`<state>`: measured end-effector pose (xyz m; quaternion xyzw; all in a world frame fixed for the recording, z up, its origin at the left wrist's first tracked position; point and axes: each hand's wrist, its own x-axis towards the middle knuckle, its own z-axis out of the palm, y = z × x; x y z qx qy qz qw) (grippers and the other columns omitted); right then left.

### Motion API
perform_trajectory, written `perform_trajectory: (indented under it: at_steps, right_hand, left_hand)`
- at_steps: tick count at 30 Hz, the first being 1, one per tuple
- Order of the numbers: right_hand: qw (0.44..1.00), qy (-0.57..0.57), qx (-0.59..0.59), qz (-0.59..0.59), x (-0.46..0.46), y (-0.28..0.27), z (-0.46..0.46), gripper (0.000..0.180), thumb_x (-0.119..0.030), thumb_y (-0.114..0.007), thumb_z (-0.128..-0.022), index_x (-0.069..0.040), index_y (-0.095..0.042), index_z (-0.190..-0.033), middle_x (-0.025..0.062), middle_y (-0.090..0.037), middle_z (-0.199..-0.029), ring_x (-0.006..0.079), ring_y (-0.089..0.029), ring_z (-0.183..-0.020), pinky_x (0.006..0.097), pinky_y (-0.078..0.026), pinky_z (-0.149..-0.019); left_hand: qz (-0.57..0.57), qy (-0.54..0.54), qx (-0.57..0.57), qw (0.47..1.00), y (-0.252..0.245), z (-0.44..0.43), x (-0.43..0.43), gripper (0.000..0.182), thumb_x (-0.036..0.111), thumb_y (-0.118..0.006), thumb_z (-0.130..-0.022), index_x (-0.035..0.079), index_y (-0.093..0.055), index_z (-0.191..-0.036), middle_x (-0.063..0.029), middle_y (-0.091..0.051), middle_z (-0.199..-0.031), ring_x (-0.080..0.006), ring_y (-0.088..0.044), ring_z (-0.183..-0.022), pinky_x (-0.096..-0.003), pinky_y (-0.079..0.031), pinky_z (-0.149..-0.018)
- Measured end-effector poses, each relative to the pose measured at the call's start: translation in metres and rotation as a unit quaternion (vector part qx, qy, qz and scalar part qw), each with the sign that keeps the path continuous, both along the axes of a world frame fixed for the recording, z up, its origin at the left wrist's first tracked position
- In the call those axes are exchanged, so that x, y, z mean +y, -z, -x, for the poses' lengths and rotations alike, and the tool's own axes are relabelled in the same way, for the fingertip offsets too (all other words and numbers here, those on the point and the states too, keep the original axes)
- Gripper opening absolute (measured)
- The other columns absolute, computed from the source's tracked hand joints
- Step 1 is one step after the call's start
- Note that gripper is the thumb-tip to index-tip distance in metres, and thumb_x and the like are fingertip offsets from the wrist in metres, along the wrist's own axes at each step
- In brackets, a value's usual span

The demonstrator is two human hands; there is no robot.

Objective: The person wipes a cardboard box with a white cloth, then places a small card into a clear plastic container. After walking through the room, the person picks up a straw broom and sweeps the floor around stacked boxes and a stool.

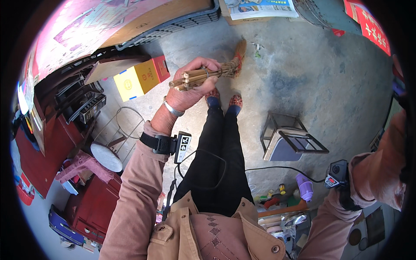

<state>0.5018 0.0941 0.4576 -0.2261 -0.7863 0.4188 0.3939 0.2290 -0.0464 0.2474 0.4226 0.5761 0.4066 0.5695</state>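
Observation:
My left hand (195, 78) grips the bundled-stalk handle of a straw broom (227, 68). The cut stalk ends point back toward my wrist, and a thin wire ring binds them. Red binding wraps the broom's far end, where its tan bristles (240, 49) are over the concrete floor (282, 65); whether they touch it I cannot tell. At the far right rim my right hand (395, 136) is raised, dark and cut off by the picture's border, so its fingers are unclear. Green scraps (258, 54) lie on the floor just right of the bristles.
A wooden chair (292, 139) stands right of my legs. To the left are a yellow-and-red carton (139, 78), a wire-frame stool (107, 156) and red cabinets (94, 201). A plastic crate (175, 27) borders the floor ahead. A black cable (286, 167) runs between my wrist cameras.

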Motion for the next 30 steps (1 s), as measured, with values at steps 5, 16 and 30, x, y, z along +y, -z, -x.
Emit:
perform_trajectory:
  at_steps: [5,16,30]
  right_hand:
    - [1.000,0.001,-0.001,-0.004,0.0006,-0.0009,0.0013,0.041,-0.016,-0.064,-0.091,-0.002,-0.051,-0.127,0.0098,-0.059,-0.112,0.0157,-0.057,-0.101,0.0296,-0.049,-0.081]
    - [1.000,0.000,-0.004,-0.008,0.0014,-0.0021,0.0040,0.038,-0.014,-0.064,-0.092,-0.002,-0.052,-0.126,0.0092,-0.060,-0.111,0.0148,-0.057,-0.099,0.0288,-0.050,-0.080]
    - [1.000,-0.002,-0.004,-0.007,0.0005,0.0021,0.0094,0.035,-0.012,-0.064,-0.092,-0.003,-0.053,-0.124,0.0083,-0.060,-0.109,0.0136,-0.057,-0.097,0.0278,-0.050,-0.078]
  left_hand:
    - [-0.024,-0.011,0.027,0.999,0.0022,-0.0009,-0.0002,0.018,0.003,-0.067,-0.082,0.005,-0.058,-0.097,-0.0057,-0.067,-0.107,-0.0135,-0.063,-0.098,-0.0277,-0.052,-0.087]
    - [-0.026,-0.013,0.012,1.000,0.0021,-0.0013,-0.0012,0.019,0.004,-0.066,-0.082,0.005,-0.058,-0.098,-0.0064,-0.066,-0.109,-0.0148,-0.063,-0.101,-0.0290,-0.051,-0.089]
    - [-0.007,-0.012,0.013,1.000,0.0018,0.0021,-0.0051,0.019,0.007,-0.066,-0.083,0.006,-0.059,-0.101,-0.0048,-0.066,-0.109,-0.0133,-0.063,-0.097,-0.0280,-0.053,-0.084]
